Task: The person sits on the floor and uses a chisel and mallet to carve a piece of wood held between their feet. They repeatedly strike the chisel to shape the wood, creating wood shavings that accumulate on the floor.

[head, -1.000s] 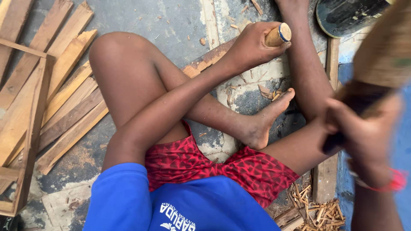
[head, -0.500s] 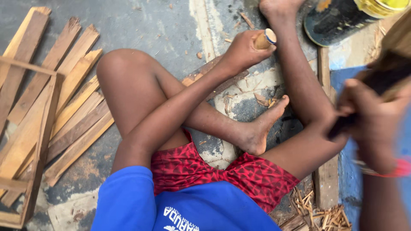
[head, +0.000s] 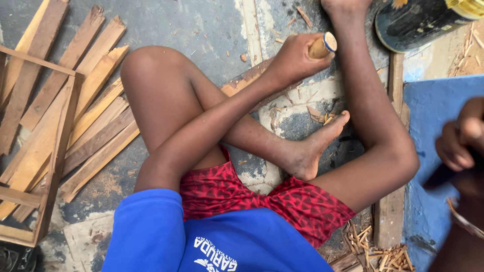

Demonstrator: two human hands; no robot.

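My left hand (head: 297, 58) is closed around a short round wooden tool handle (head: 322, 46), held near a wood strip (head: 242, 83) that lies on the concrete floor. The tool's tip is hidden under the hand. My right hand (head: 461, 143) is blurred at the right edge, above a blue surface (head: 428, 106). It is curled around a dark tool handle (head: 443, 176), whose far end is out of view. My bare legs are crossed between the two hands, with one foot (head: 312, 146) in the middle.
A stack of wooden slats (head: 96, 106) and a slatted frame (head: 55, 151) lie at the left. A dark round can (head: 413, 22) rests on its side at the top right. A plank (head: 390, 211) runs along the blue surface, with wood shavings (head: 383, 252) near its lower end.
My right hand has dropped from up high toward the right edge, and the wooden piece above it has left the view. My left hand stays on the handle.
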